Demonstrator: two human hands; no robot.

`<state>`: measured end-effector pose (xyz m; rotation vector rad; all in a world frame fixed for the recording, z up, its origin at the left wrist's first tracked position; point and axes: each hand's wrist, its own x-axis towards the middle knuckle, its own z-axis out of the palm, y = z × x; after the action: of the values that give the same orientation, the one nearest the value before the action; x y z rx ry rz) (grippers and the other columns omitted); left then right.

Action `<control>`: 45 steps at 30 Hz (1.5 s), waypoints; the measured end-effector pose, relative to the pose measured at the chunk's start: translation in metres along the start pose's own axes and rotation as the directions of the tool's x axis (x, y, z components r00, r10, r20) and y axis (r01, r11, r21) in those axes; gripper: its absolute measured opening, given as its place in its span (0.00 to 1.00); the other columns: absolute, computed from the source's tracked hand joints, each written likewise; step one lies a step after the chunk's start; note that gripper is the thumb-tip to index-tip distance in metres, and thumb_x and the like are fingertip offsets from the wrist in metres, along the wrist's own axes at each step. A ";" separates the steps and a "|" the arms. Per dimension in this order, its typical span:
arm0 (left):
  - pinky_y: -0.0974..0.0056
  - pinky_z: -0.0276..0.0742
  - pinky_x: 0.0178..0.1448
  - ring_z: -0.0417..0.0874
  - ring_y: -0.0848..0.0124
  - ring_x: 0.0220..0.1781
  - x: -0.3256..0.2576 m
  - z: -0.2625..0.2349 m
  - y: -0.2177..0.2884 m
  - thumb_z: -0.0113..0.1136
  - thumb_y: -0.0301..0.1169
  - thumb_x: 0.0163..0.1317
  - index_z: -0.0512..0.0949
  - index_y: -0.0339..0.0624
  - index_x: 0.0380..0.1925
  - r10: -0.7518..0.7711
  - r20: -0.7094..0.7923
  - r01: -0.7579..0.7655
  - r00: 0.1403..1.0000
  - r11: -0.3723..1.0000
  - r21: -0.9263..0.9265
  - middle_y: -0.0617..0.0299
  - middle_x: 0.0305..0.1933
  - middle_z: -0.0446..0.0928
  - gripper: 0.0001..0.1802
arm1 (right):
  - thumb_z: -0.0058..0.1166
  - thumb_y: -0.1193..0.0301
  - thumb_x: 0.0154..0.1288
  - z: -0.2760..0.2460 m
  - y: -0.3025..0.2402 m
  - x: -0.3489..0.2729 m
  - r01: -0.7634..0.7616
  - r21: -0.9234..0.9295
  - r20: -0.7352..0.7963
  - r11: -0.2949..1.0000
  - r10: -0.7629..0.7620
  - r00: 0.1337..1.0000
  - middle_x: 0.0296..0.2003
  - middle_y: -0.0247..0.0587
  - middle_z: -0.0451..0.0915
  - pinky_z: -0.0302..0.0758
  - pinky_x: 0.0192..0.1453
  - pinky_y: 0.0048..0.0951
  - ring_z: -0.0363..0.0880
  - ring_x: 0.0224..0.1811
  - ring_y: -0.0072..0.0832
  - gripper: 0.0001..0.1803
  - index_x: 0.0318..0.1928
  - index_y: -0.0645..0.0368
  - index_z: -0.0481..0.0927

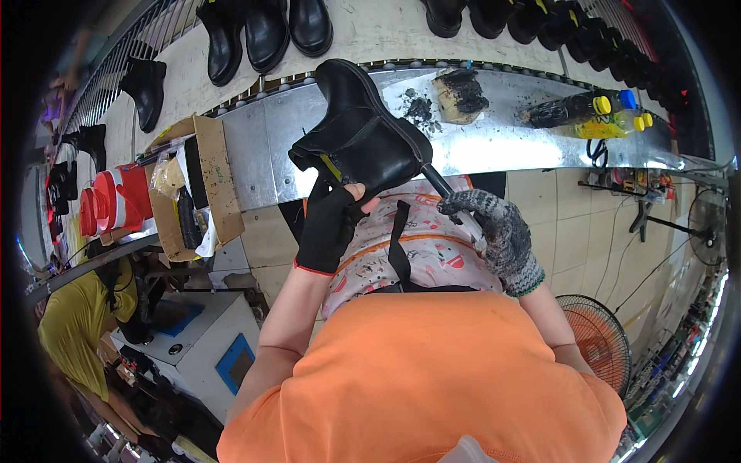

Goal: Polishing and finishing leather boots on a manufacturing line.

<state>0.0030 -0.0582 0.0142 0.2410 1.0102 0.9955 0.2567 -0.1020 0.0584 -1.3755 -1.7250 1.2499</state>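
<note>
A black leather ankle boot (359, 139) lies on its side over the metal ledge, toe pointing away and heel toward my right. My left hand (330, 224), in a black fingerless glove, is closed on the boot's near edge by the opening, where a bit of yellow lining shows. A grey knitted glove covers my right hand (498, 235). Its fingers wrap round a slim tool (438, 180) with a dark shaft and a pale handle. The tool's far end meets the boot near the heel; its exact tip is hard to make out.
A blackened sponge block (461, 96) and dark crumbs lie right of the boot. Beyond are bottles (567, 109) and black-handled scissors (597, 153). At left stand a cardboard box (220, 170) and red-and-white containers (116, 199). More boots (266, 35) line the conveyor; another person (77, 328) is lower left.
</note>
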 end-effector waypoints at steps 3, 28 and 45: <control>0.60 0.83 0.45 0.79 0.69 0.40 0.004 -0.004 -0.002 0.55 0.20 0.53 0.70 0.40 0.48 -0.014 0.000 0.014 1.000 0.998 -0.055 0.61 0.39 0.74 0.20 | 0.51 0.57 0.61 0.003 -0.002 -0.003 0.058 0.095 -0.066 0.994 -0.052 0.996 0.40 0.47 0.81 0.75 0.52 0.33 0.80 0.46 0.38 0.24 0.47 0.65 0.77; 0.58 0.82 0.48 0.80 0.54 0.47 0.101 0.024 0.078 0.53 0.22 0.56 0.65 0.32 0.54 0.039 0.331 -0.079 0.943 0.991 0.111 0.47 0.50 0.74 0.24 | 0.45 0.74 0.67 0.023 0.136 0.066 -0.049 -0.044 -0.653 0.998 0.008 0.758 0.27 0.32 0.72 0.72 0.25 0.19 0.70 0.22 0.17 0.27 0.65 0.58 0.56; 0.61 0.74 0.45 0.80 0.55 0.36 0.342 0.108 0.119 0.54 0.54 0.53 0.76 0.33 0.41 0.715 0.470 -0.556 0.517 -0.138 0.820 0.47 0.34 0.79 0.32 | 0.60 0.63 0.53 0.035 0.180 0.073 -0.325 -0.324 -0.551 0.889 0.102 0.828 0.39 0.49 0.75 0.71 0.49 0.40 0.75 0.43 0.44 0.19 0.42 0.62 0.77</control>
<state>0.0728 0.3062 -0.0603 1.9823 1.5970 1.1473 0.2756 -0.0389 -0.1277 -1.9871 -1.5018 0.5314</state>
